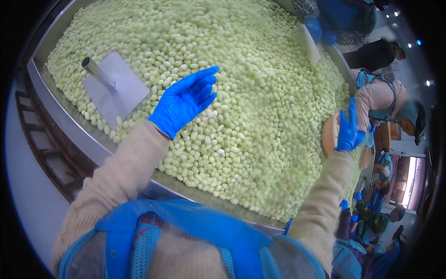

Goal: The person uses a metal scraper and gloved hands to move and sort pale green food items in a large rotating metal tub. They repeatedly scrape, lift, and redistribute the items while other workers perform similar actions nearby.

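Note:
A deep heap of pale green, oval bean-like pieces (223, 153) fills a large metal-walled bin before me. Over the near left part of the heap, my left hand (186, 100), in a blue glove, is held palm partly up. Its fingers are loosely bent and apart, with nothing in them. My right hand (349, 132), also blue-gloved, reaches to the right side, against the open rim of a pink bowl (329, 135). Its fingers are spread. Some pale pieces show inside the bowl. Whether the hand presses on the rim or only lies beside it is hard to see.
A flat metal scoop with a tube handle (111, 88) lies on the heap at left. The metal bin edge (83, 139) runs along the near left, beside a brown rack (44, 144). Across the bin, a person holds a white board (310, 46). Several co-workers stand along the right.

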{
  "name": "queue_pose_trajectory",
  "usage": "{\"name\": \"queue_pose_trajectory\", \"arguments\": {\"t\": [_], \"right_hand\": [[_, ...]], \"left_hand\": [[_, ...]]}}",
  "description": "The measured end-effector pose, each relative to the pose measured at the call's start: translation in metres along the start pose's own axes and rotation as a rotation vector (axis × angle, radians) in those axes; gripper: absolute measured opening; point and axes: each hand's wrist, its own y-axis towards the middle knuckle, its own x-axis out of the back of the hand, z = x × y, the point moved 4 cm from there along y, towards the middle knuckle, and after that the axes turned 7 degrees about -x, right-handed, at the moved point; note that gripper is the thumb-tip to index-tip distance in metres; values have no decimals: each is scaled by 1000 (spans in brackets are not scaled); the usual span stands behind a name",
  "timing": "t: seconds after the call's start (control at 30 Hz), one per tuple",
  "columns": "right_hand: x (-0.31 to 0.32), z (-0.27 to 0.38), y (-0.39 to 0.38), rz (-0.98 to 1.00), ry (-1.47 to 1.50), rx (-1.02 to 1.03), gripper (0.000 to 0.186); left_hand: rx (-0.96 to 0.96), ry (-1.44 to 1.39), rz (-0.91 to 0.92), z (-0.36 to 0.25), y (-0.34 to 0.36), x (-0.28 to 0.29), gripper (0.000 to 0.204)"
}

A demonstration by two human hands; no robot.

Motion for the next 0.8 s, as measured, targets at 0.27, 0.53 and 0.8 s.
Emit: {"name": "queue_pose_trajectory", "arguments": {"t": [0.27, 0.53, 0.8], "right_hand": [[-251, 2, -18, 666, -565, -182, 62], [-286, -10, -24, 570, -832, -68, 57], [-72, -27, -22, 271, 192, -337, 49]], "left_hand": [[-4, -5, -17, 2, -2, -4, 60], [-23, 39, -23, 3, -1, -5, 60], [8, 14, -7, 4, -2, -1, 57]]}}
